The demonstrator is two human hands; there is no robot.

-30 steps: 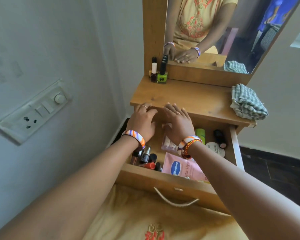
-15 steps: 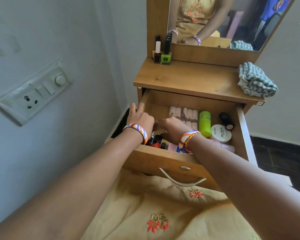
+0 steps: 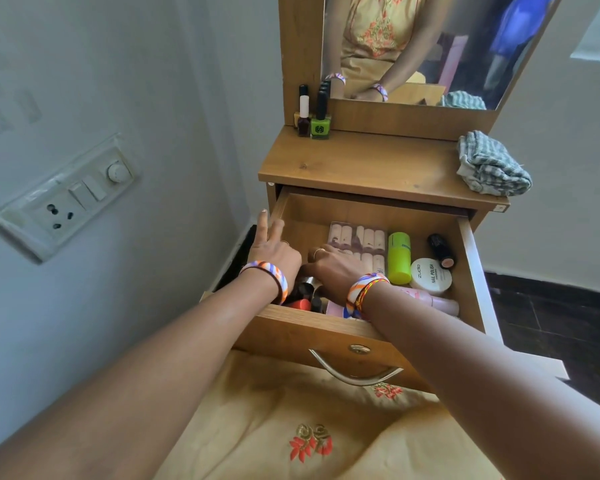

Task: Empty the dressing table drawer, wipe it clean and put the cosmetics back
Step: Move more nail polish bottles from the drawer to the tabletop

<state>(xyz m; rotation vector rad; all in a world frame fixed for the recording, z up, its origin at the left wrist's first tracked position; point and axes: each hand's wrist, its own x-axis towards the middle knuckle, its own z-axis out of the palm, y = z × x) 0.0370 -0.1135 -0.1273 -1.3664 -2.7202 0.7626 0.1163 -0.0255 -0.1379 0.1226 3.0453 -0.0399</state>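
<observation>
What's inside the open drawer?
The drawer holds a green bottle, a white nail polish jar, a black lipstick and a nail set. Both hands cover more little bottles in the near left corner.

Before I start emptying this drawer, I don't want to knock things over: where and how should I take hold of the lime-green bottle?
The lime-green bottle lies on its side, cap toward the drawer's back, between the nail strip pack and the white nail polish jar. Probably best to come straight down from above and close the grip across its round middle, fingers slipping into the gaps on either side.
</observation>
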